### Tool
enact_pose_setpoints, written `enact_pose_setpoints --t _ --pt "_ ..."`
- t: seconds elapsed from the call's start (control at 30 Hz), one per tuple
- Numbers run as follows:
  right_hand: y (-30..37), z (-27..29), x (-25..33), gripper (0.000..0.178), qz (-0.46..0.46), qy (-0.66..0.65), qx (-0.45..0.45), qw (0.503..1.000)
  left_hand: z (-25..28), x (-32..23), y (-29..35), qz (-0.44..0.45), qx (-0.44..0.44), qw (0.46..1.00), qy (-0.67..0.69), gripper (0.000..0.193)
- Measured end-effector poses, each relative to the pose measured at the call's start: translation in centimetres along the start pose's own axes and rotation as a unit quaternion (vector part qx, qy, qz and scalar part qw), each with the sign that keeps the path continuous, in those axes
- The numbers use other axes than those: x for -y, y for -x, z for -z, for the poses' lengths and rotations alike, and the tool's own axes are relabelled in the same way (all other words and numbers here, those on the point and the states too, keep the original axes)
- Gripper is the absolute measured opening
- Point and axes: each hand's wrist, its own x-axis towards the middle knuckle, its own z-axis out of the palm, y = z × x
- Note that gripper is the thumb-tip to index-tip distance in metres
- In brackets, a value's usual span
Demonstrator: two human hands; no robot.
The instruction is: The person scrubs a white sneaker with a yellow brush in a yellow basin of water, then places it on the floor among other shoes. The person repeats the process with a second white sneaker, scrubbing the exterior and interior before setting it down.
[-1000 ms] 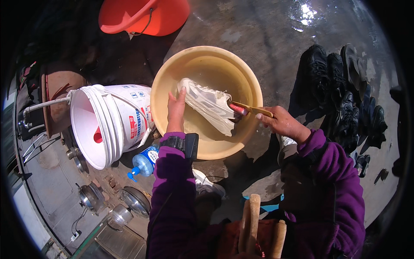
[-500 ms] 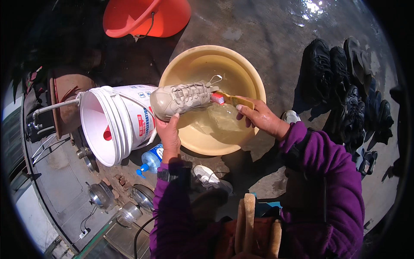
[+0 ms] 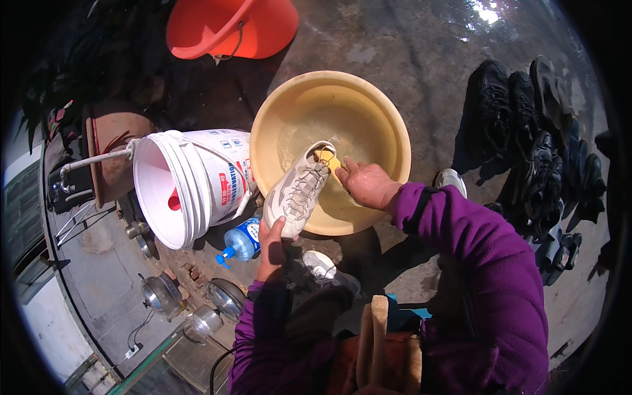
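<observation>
A pale beige lace-up shoe is tilted over the near left part of a yellow basin with some water in it. My left hand grips the shoe by its toe end. With its fingers closed, my right hand holds the handle of a yellow scrub brush, whose head reaches into the shoe's opening. The bristles are hidden inside the shoe.
Left of the basin, a white bucket lies on its side, with a blue pump bottle nearby. A red bucket is at the back. Several dark shoes line the right side. Steel pots sit at lower left.
The shoe has turned from lying sideways to having its opening point away from me, with its toe nearer. The brush head has gone from beside the shoe into its opening.
</observation>
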Motion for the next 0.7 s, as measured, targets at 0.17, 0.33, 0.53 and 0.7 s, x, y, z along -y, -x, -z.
enact_pose_setpoints --t 0.17,0.33,0.53,0.7 --pt "-1.4 -0.3 2.1 0.040 -0.040 -0.198 0.091 0.975 0.2 1.5 0.1 -0.011 -0.045 0.999 0.015 0.054" --pt "2.3 -1.1 -0.2 0.045 -0.028 -0.336 -0.011 0.942 -0.2 3.1 -1.2 -0.091 -0.043 0.995 -0.011 0.059" --pt "2.4 -0.2 -0.4 0.033 0.108 0.067 0.058 0.990 -0.4 3.0 -1.3 -0.054 -0.044 0.997 0.033 0.059" --pt "2.7 1.4 -1.8 0.037 -0.009 0.027 0.149 0.988 -0.4 2.8 -1.1 -0.060 -0.048 0.997 0.011 0.059"
